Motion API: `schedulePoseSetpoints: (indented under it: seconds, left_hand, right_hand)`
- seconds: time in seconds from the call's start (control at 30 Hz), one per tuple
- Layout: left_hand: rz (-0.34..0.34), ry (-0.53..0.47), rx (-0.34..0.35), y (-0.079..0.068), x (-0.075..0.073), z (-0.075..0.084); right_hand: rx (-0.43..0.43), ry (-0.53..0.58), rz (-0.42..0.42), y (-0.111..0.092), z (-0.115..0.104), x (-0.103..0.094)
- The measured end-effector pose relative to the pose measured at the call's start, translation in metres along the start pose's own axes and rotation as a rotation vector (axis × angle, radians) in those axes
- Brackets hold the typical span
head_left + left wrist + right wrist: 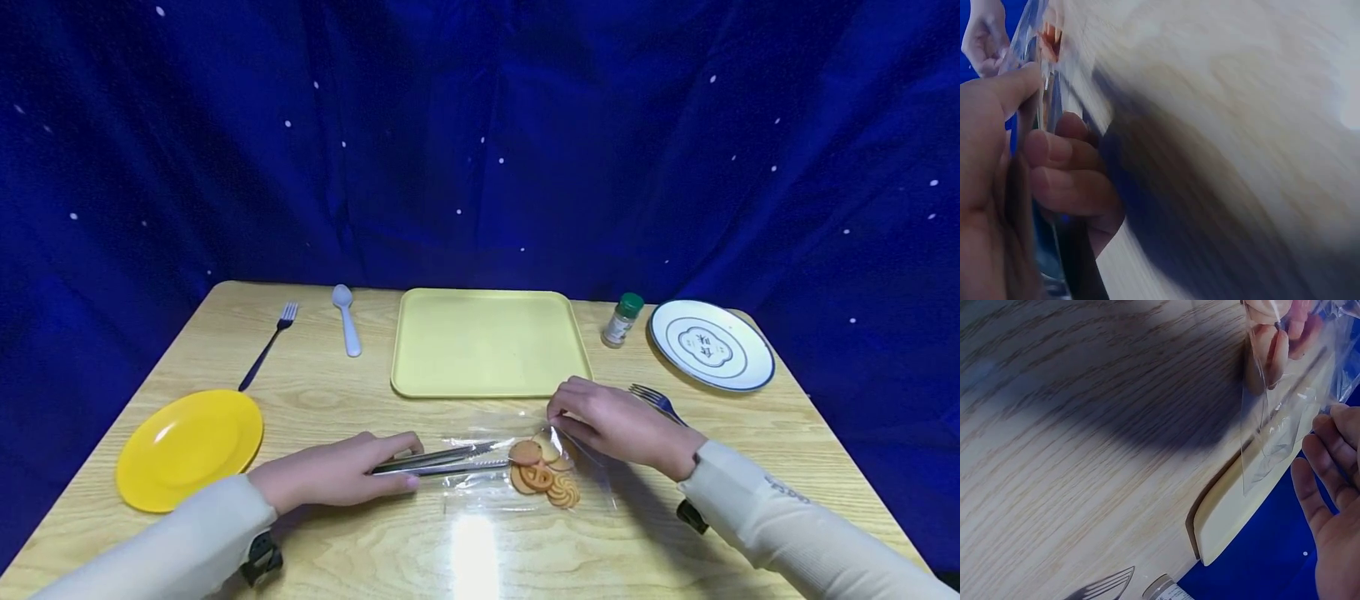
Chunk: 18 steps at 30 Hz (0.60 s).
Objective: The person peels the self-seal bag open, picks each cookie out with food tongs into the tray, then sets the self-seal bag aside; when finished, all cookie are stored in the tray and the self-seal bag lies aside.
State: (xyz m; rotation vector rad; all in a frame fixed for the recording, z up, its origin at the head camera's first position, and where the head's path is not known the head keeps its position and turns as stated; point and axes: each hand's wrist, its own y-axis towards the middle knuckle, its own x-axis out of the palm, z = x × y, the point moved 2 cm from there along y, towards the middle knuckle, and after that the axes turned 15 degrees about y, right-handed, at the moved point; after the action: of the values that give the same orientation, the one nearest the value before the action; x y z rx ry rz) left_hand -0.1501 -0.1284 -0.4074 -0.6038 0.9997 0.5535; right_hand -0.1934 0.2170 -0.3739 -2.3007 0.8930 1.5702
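A clear plastic bag (480, 498) with several cookies (537, 477) in it is in the front middle of the table. My left hand (341, 471) grips metal tongs (431, 463), whose serrated tips reach in among the plastic beside the cookies. On the other side, my right hand (618, 423) pinches the upper edge of the bag between thumb and fingertips. In the right wrist view the cookies (1267, 353) show through the plastic, near the fingertips. The left wrist view has the fingers (1075, 187) curled around the tongs.
A pale yellow tray (491, 343) lies behind the bag. To the left are a yellow plate (189, 448), a fork (267, 348) and a light spoon (348, 321). A green-capped shaker (622, 321), a white plate (738, 354) and a dark fork (654, 398) are on the right.
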Motion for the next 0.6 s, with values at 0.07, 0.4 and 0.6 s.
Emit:
schedulePoseSetpoints:
  seconds: [0.07, 0.4, 0.6]
  left_hand:
    - [0.000, -0.018, 0.030, 0.009, 0.001, 0.004]
    - [-0.006, -0.011, 0.009, 0.031, 0.005, 0.014]
    - [0.012, 0.016, 0.055, 0.034, 0.005, 0.018]
  right_hand:
    - [0.000, 0.003, 0.000, 0.001, -0.001, 0.000]
    - [0.009, 0.003, -0.015, 0.001, -0.002, 0.000]
    - [0.007, -0.001, -0.015, 0.001, -0.002, 0.000]
